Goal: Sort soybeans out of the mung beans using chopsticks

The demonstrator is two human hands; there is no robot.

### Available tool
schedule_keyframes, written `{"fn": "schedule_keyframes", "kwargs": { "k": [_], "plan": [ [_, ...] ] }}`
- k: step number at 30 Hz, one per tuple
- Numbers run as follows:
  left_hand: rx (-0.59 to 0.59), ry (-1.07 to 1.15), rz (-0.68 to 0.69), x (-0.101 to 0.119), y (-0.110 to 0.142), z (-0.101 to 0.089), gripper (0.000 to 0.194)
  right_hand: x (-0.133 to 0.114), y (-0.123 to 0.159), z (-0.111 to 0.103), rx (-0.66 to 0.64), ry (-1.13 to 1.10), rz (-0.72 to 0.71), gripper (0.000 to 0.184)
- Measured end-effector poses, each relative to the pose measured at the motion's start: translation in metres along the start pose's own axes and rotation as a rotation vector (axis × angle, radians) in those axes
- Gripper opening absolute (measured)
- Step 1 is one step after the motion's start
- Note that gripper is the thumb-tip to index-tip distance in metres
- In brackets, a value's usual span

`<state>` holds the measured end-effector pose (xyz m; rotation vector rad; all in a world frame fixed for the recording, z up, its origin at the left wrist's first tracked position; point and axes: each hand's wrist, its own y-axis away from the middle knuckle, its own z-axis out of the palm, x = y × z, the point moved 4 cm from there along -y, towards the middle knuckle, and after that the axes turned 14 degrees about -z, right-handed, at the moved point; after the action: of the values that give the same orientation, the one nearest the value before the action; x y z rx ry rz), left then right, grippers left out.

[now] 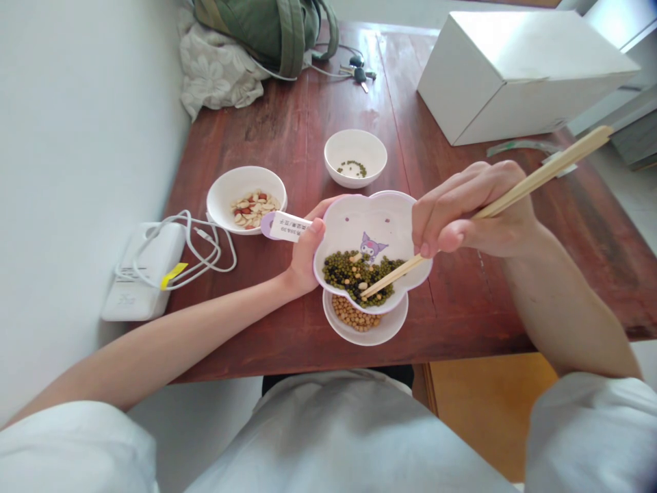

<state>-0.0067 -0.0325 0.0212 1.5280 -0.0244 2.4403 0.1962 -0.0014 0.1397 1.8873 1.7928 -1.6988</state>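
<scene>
While the left hand (306, 252) grips a flower-shaped plate (369, 212) from below at its left edge, thumb over the rim, the right hand (469, 212) pinches a pair of wooden chopsticks (536, 177), fingers curled closed around them. Chopstick tips rest in the bean mix (354, 274) on the plate's lower half: mostly green mung beans, with black beans and a few pale yellow ones. Plate sits centre frame, tilted, with a purple cartoon figure printed on it just above the beans.

A small white-and-lilac printed tag (283, 226) lies against the left hand, near the thumb; what it is, unclear. Below the plate, overlapping it, a white dish (380, 331) holds yellow soybeans (352, 313); whether the two touch cannot be told.

Left of the plate, a white bowl (241, 181) holds peanuts and pale split nuts. Above the plate, a second white bowl (355, 171) holds a few mung beans. All stand on a red-brown wooden counter (302, 342).

Far left, a white power bank (138, 298) with a coiled white cable (215, 253). Upper left, a green backpack (267, 27) on floral cloth (215, 68). Keys (358, 74) lie just beside them. Upper right, a white cardboard box (513, 82).
</scene>
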Motion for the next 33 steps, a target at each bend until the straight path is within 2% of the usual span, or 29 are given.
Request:
{"fn": "schedule_keyframes", "kwargs": {
  "k": [6,16,26,33],
  "plan": [
    [0.016,0.007,0.000,0.001,0.000,0.000,0.064,0.001,0.003,0.000,-0.024,-0.008,0.000,0.038],
    [-0.015,0.012,0.020,-0.003,-0.004,-0.003,0.059,0.002,0.003,0.001,-0.022,-0.116,-0.038,0.032],
    [-0.054,0.066,0.037,-0.002,-0.002,-0.001,0.054,-0.002,0.005,-0.009,0.001,-0.071,-0.043,0.029],
    [-0.048,0.036,0.048,0.000,-0.003,0.000,0.058,-0.002,0.004,-0.005,-0.057,-0.057,-0.015,0.035]
  ]
}}
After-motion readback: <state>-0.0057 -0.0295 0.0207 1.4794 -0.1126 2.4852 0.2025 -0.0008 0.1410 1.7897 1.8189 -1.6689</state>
